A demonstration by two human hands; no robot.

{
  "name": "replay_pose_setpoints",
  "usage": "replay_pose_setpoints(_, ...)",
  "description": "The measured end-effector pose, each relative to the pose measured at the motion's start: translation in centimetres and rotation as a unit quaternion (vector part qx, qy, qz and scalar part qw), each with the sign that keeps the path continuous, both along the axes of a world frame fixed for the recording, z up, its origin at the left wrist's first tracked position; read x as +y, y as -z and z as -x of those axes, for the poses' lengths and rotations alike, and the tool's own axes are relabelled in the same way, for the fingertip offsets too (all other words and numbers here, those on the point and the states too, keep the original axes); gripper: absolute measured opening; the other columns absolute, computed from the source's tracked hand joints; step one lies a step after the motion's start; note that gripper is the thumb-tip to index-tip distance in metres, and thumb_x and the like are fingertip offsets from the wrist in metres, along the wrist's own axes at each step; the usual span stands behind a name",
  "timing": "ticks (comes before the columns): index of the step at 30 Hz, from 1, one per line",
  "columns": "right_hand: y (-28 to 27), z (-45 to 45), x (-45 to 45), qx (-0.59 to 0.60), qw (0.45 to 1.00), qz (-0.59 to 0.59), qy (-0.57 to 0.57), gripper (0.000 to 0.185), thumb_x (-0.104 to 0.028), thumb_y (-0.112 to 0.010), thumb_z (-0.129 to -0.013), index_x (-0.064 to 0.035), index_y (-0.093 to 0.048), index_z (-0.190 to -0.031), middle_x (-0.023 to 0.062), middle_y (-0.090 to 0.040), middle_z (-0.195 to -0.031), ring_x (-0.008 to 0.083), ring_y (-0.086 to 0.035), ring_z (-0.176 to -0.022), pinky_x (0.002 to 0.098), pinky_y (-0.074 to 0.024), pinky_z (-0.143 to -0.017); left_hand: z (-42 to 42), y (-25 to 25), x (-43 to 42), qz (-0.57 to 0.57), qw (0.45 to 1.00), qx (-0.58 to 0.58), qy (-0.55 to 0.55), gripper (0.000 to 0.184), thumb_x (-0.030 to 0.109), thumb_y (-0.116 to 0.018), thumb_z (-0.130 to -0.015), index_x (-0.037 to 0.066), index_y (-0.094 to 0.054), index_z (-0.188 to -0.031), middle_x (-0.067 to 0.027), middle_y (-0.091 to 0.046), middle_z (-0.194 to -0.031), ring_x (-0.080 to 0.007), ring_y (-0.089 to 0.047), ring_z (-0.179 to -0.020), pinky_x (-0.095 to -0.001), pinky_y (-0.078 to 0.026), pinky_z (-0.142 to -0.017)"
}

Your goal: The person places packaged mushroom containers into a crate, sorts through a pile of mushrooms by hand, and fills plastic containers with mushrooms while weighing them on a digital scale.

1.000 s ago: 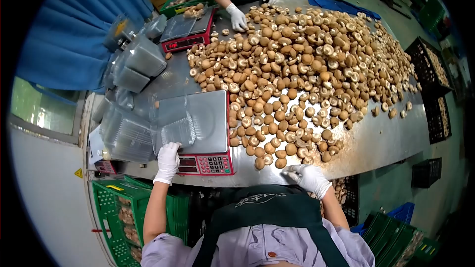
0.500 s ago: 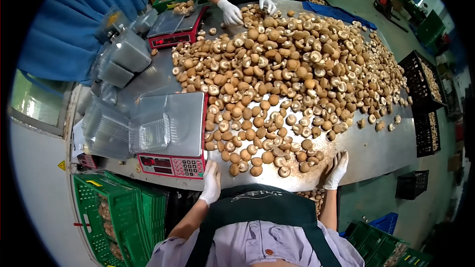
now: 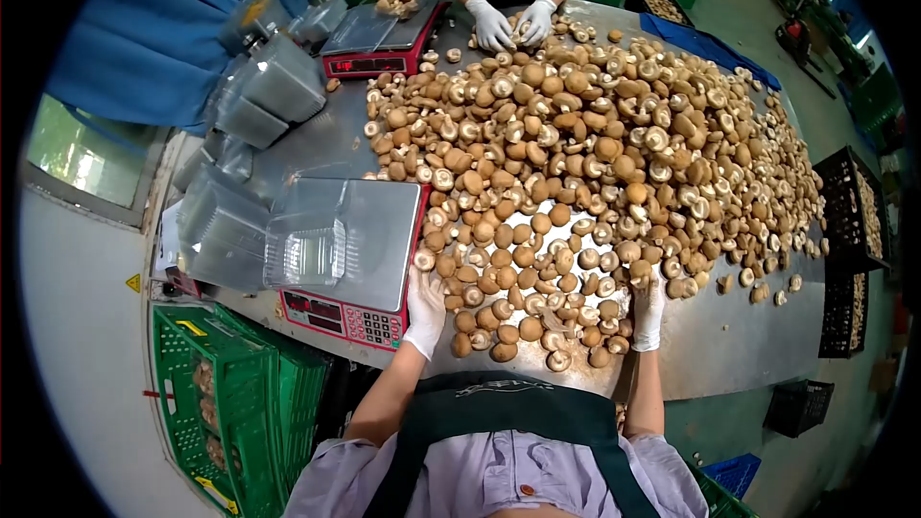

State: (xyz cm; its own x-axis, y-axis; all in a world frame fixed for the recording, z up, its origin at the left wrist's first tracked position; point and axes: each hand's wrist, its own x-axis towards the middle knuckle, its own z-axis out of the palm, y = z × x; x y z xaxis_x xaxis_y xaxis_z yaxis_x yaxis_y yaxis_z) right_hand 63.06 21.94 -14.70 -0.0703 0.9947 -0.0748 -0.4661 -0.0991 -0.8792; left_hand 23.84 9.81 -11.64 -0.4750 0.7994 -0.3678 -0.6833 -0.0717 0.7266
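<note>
Brown mushrooms cover much of the metal table, with a looser group near its front edge. My left hand, white-gloved, lies at the left side of this group beside the scale, fingers extended. On the right side of the group my right hand, also gloved, points forward with its fingertips against mushrooms; whether it grips one cannot be made out. An open clear plastic tray rests on the scale's plate, with no mushrooms in it.
Across the table, a co-worker's gloved hands touch mushrooms near a second red scale. Stacked clear trays stand at the left. Green crates are below left; black crates stand at the right.
My left hand has left the tray and moved right, past the scale, to the mushrooms. My right hand has moved forward to their right side. The co-worker's hands have come together over mushrooms.
</note>
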Motion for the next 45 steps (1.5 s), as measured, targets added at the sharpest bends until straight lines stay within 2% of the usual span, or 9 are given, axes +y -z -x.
replay_pose_setpoints(5, -1.9, 2.1, 3.1, -0.090, 0.992, -0.016, -0.088, 0.044, -0.028, -0.048, -0.098, 0.0007, -0.048, -0.131, 0.0087, -0.054, -0.126, 0.0208, -0.052, -0.114, 0.0321, -0.0385, -0.101, 0.6, -0.3, 3.3, -0.011, 1.000, -0.025, -0.011, 0.069, 0.053, -0.046, -0.093, 0.014, -0.028, -0.147, -0.0084, -0.030, -0.150, -0.0265, -0.031, -0.137, -0.0441, -0.022, -0.112)
replay_pose_setpoints(6, -2.2, 2.2, 3.6, -0.369, 0.918, -0.131, -0.069, 0.041, -0.024, -0.047, -0.099, 0.0009, -0.048, -0.132, 0.0099, -0.054, -0.127, 0.0221, -0.053, -0.115, 0.0304, -0.0383, -0.102, 0.5, -0.8, 3.8, -0.018, 1.000, -0.019, -0.003, 0.067, 0.052, -0.047, -0.093, 0.016, -0.029, -0.147, -0.0081, -0.032, -0.149, -0.0257, -0.031, -0.136, -0.0445, -0.023, -0.112)
replay_pose_setpoints(9, -1.2, 3.2, 4.2, -0.059, 0.991, -0.004, -0.119, 0.047, -0.029, -0.044, -0.100, 0.0018, -0.045, -0.135, 0.0115, -0.049, -0.135, 0.0223, -0.047, -0.124, 0.0336, -0.0348, -0.107, 0.6, -2.2, 6.4, -0.004, 1.000, -0.022, 0.020, 0.063, 0.050, -0.042, -0.096, 0.017, -0.030, -0.147, -0.0068, -0.032, -0.150, -0.0231, -0.028, -0.138, -0.0440, -0.021, -0.113)
replay_pose_setpoints(12, -1.8, 4.4, 5.1, -0.089, 0.983, 0.012, -0.157, 0.051, -0.034, -0.045, -0.100, 0.0005, -0.042, -0.138, 0.0106, -0.048, -0.137, 0.0209, -0.045, -0.126, 0.0340, -0.0339, -0.107, 1.6, -0.7, 10.2, -0.059, 0.996, -0.006, 0.068, 0.066, 0.047, -0.040, -0.097, 0.008, -0.024, -0.149, -0.0056, -0.028, -0.152, -0.0218, -0.029, -0.139, -0.0377, -0.023, -0.113)
replay_pose_setpoints(16, -3.6, 7.2, 7.5, -0.192, 0.957, -0.017, -0.215, 0.074, -0.054, -0.052, -0.091, -0.0067, -0.034, -0.145, 0.0084, -0.040, -0.144, 0.0201, -0.038, -0.132, 0.0334, -0.0280, -0.111, 2.0, -1.5, 13.6, 0.046, 0.996, -0.054, 0.046, 0.052, 0.046, -0.048, -0.094, 0.010, -0.049, -0.132, -0.0069, -0.055, -0.128, -0.0247, -0.054, -0.116, -0.0407, -0.044, -0.098)
replay_pose_setpoints(24, -4.0, 10.9, 10.7, -0.079, 0.954, 0.017, -0.289, 0.071, -0.059, -0.041, -0.093, -0.0139, -0.032, -0.147, 0.0069, -0.027, -0.152, 0.0239, -0.025, -0.140, 0.0406, -0.0163, -0.115, 3.1, 0.4, 16.3, 0.028, 0.986, -0.044, 0.161, 0.052, 0.043, -0.056, -0.091, 0.010, -0.050, -0.131, -0.0094, -0.057, -0.124, -0.0261, -0.059, -0.110, -0.0414, -0.053, -0.089)
replay_pose_setpoints(32, -5.8, 15.0, 13.1, -0.248, 0.901, 0.012, -0.356, 0.070, -0.038, -0.056, -0.093, -0.0004, -0.028, -0.145, 0.0130, -0.030, -0.151, 0.0217, -0.026, -0.140, 0.0317, -0.0197, -0.114, -1.0, -4.9, 19.0, 0.147, 0.937, 0.045, 0.312, 0.058, 0.038, -0.064, -0.085, 0.009, -0.050, -0.132, -0.0084, -0.055, -0.127, -0.0197, -0.053, -0.117, -0.0337, -0.044, -0.099)
replay_pose_setpoints(39, -10.4, 12.5, 9.7, -0.446, 0.792, -0.151, -0.388, 0.064, -0.045, -0.062, -0.085, -0.0180, -0.043, -0.140, 0.0115, -0.045, -0.142, 0.0309, -0.039, -0.132, 0.0392, -0.0298, -0.111, -2.1, -3.2, 14.4, -0.038, 0.859, 0.320, 0.399, 0.052, 0.023, -0.070, -0.081, 0.002, -0.054, -0.127, -0.0051, -0.062, -0.115, -0.0164, -0.057, -0.100, -0.0302, -0.044, -0.091)
replay_pose_setpoints(45, -12.3, 9.4, 3.5, -0.608, 0.716, -0.194, -0.283, 0.058, -0.039, -0.066, -0.082, -0.0173, -0.052, -0.134, 0.0167, -0.039, -0.145, 0.0340, -0.039, -0.132, 0.0395, -0.0340, -0.107, -2.9, -5.4, 7.3, -0.074, 0.667, 0.677, 0.302, 0.067, 0.022, -0.072, -0.073, 0.007, -0.049, -0.133, -0.0131, -0.044, -0.142, -0.0324, -0.039, -0.132, -0.0414, -0.030, -0.109)
